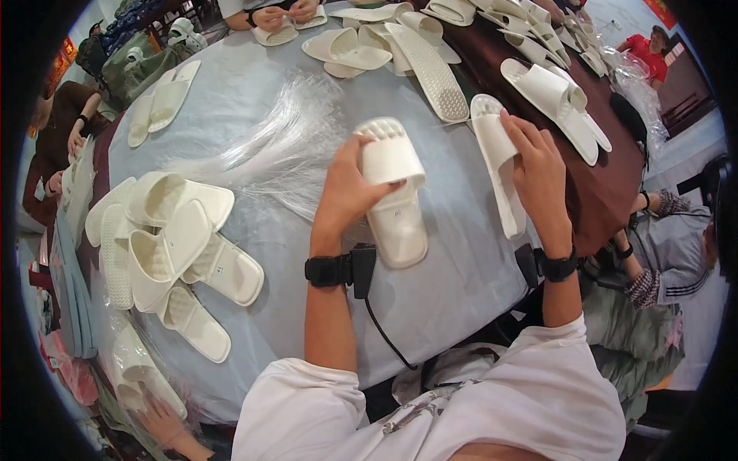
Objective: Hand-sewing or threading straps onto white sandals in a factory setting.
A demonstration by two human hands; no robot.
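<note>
My left hand (350, 188) grips a cream slide slipper (398, 223) by its strap, thumb across the strap and fingers at its far side. The slipper's bumpy footbed shows at the toe end, and a small dark mark sits on its smooth heel. To the right, my right hand (536, 173) is closed on a second cream slipper (492, 138), which is turned partly on its side; some of its strap is hidden behind my fingers. Between the two slippers lies a strip of the pale table cover (453, 192).
A heap of cream slippers (173, 238) lies on the left, and more slippers (369, 46) are piled at the far side. Clear plastic strands (284, 131) spread across the middle. Other people's hands (280, 17) work at the far edge; another hand (161, 422) is at lower left.
</note>
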